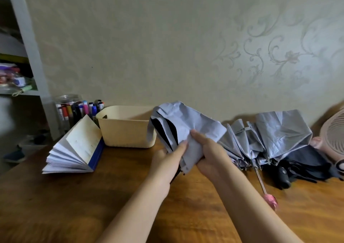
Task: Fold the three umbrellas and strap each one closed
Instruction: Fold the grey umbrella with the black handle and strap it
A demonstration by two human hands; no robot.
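A pale grey umbrella (183,121) with a black lining is held above the wooden table (74,196), its loose canopy pointing up and away. My left hand (167,158) grips its lower part from the left. My right hand (208,152) clasps the fabric from the right, thumb pressed on the folds. To the right lies a silver umbrella (275,133) with a thin shaft and pink handle (270,201), collapsed but loose. A dark umbrella (305,168) with a black handle (283,176) lies beside and partly under it.
A cream plastic basket (126,127) stands behind the held umbrella. An open book (78,148) lies to its left, with a jar of markers (78,109) behind. A pink fan (333,136) is at the right edge. A shelf unit (18,56) is on the left.
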